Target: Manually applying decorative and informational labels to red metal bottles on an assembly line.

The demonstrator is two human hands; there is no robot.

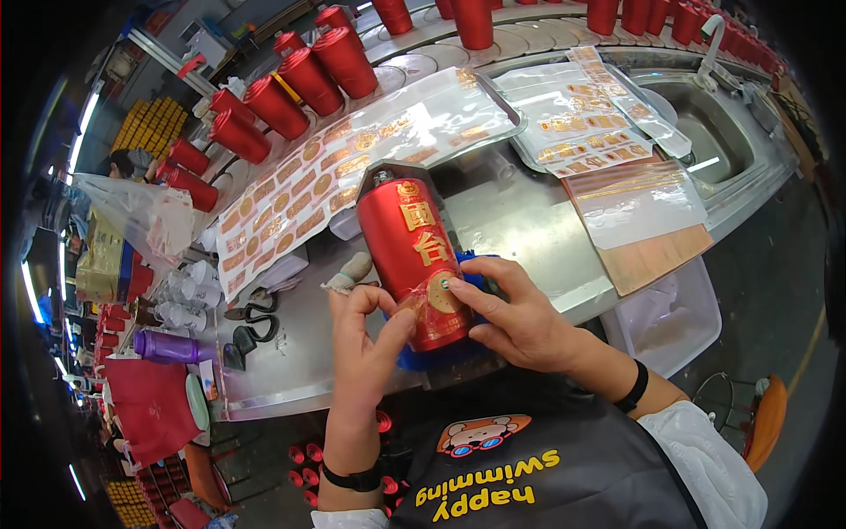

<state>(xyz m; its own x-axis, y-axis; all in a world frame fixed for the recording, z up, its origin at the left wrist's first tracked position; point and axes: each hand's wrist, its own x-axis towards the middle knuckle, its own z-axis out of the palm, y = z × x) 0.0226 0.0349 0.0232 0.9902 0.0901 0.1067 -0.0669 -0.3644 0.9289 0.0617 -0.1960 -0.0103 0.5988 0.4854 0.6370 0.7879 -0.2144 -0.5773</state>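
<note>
A red bottle with gold markings lies tilted on a blue cradle at the near edge of a steel workbench. My left hand presses its thumb on a round gold sticker low on the bottle; the index finger wears a wrapped cover. My right hand steadies the bottle from the right, a fingertip on the sticker's upper edge.
Clear sheets of gold stickers lie across the bench, with more sheets at the back right. Rows of red bottles run along a conveyor behind. Black scissors, a purple bottle and a white bin are nearby.
</note>
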